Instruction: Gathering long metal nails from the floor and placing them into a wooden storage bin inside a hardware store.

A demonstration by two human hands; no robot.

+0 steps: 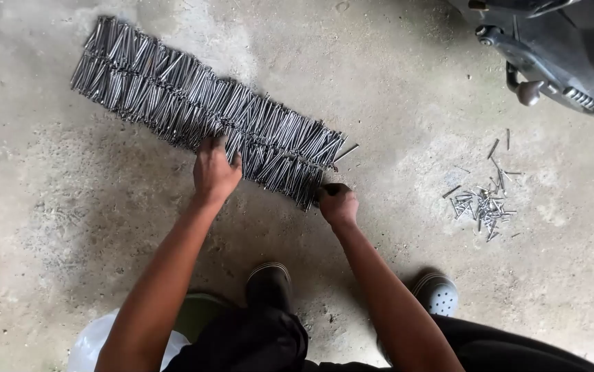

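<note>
A long strip of grey metal nails [173, 96], bound side by side into a band, lies slanted on the concrete floor from upper left to centre. My left hand [214, 172] presses down on the band's near edge around its middle, fingers over the nails. My right hand [337, 203] is closed at the band's right end, pinching the last nails there. One nail [346, 152] sticks out loose at that end.
A small heap of loose nails [484, 200] lies on the floor to the right. A dark machine with a lever [551, 62] fills the top right corner. My two feet in dark shoes [269, 282] and a white bag [97, 341] are near the bottom.
</note>
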